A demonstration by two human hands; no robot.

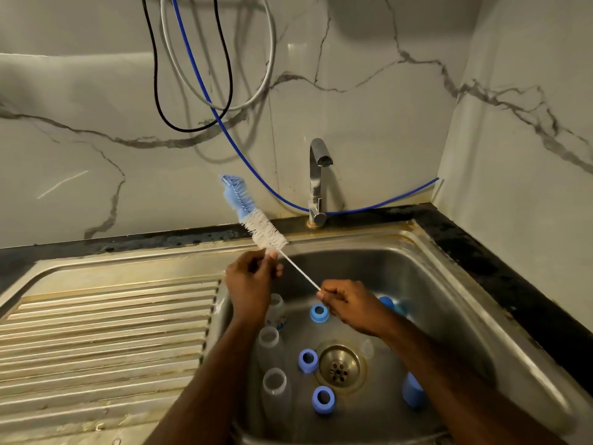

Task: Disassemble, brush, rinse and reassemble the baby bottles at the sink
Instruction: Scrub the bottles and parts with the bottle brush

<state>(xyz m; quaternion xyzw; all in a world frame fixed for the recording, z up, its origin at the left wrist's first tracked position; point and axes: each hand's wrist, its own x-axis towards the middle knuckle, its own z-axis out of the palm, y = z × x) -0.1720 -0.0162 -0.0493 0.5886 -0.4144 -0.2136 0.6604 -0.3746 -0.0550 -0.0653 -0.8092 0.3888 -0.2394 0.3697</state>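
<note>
Both hands up over the sink basin [449,284], holding the bottle brush [256,216] aslant, head high and left, handle end low and right. Left hand [248,281]: fingertips pinched together at the base of the white bristles. Right hand [348,305]: fingers curled, pinching the thin white wire stem at its lower end. Open air all round the brush head; tap [317,181] stands well apart to its right.

Brush head: blue sponge tip above, dense white bristles below, twisted wire stem.

Basin is stainless steel, rounded corners, brass-toned drain [339,367] at the middle. On the floor, left wall side: three clear plastic bottles [269,345] in a row, mouths open. Three blue screw rings [308,360] lie loose round the drain. Blue caps [412,393] near the right wall, part hidden by the right forearm.

Ribbed steel draining board [106,332] to the left. Black counter edge [500,271] frames the sink; marbled wall tiles behind, with hoses [224,123] hanging.
</note>
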